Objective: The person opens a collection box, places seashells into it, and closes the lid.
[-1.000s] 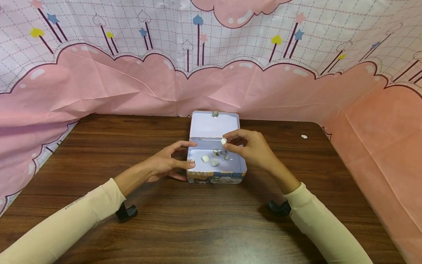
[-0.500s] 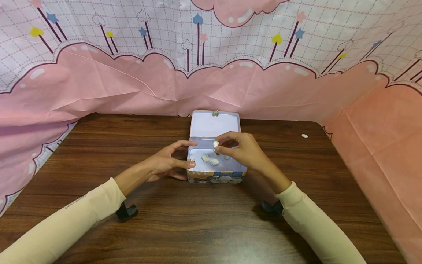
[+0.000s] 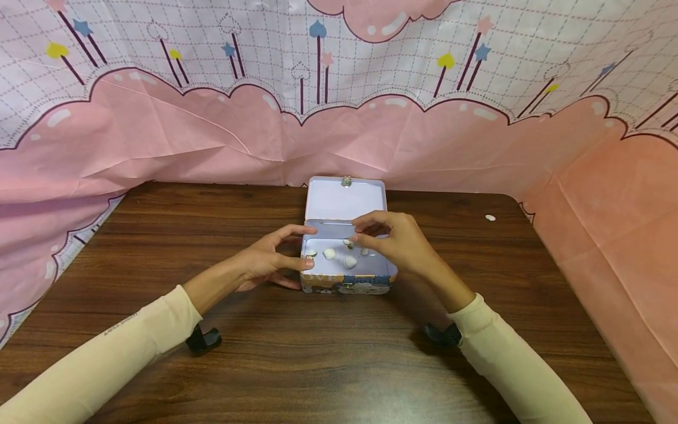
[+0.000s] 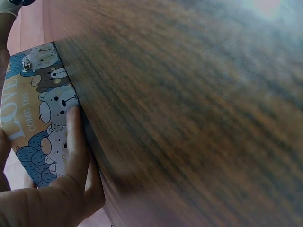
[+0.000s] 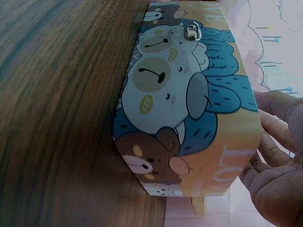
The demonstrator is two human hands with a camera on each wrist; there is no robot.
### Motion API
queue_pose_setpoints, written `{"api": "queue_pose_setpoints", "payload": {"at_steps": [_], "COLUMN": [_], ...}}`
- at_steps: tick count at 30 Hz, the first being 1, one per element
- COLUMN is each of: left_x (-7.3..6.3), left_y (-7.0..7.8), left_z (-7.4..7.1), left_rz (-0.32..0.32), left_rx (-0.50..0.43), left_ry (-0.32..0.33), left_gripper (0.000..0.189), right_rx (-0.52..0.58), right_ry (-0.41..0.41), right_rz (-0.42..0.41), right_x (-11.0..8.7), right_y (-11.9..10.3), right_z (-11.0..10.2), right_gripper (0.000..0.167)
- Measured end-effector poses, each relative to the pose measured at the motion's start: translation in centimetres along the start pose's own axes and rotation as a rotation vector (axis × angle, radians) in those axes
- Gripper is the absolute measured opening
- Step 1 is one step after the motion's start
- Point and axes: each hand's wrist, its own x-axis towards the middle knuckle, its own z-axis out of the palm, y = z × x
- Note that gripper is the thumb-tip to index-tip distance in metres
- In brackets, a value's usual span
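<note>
An open tin box (image 3: 348,285) with a bear print and pale lining stands mid-table, its hinged lid (image 3: 346,199) tipped back. Several small whitish seashells (image 3: 350,262) lie scattered on its floor; one shell (image 3: 311,252) is by the left wall. My left hand (image 3: 269,257) grips the box's left side, thumb and index finger over the rim; in the left wrist view a finger (image 4: 74,142) lies straight along the printed side. Above the box's right half hovers my right hand (image 3: 399,238), thumb and fingertips apart with nothing visible between them.
Another white shell (image 3: 490,218) lies on the dark wood table (image 3: 318,359) at the far right. A pink patterned cloth (image 3: 222,141) hangs behind the table and along its sides. Black wrist straps (image 3: 203,340) show under both forearms.
My right hand moved left over the box with a pinched shell, let it go, then drew back slightly right. A shell now shows by the left wall, and the front shell has shifted right.
</note>
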Motion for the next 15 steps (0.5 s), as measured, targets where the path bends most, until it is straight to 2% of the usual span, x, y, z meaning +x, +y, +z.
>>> {"api": "queue_pose_setpoints", "payload": {"at_steps": [8, 15], "left_x": [0.0, 0.0], "left_y": [0.0, 0.0], "left_z": [0.0, -0.1], "left_rz": [0.007, 0.011], "left_rx": [0.007, 0.008], "left_ry": [0.000, -0.002], "left_gripper": [0.078, 0.078], "right_rx": [0.000, -0.009], "right_ry": [0.032, 0.051], "right_rz": [0.005, 0.020], "right_x": [-0.4, -0.7], "right_y": [0.5, 1.1], "right_z": [-1.0, -1.9], "right_gripper": [0.024, 0.027]}}
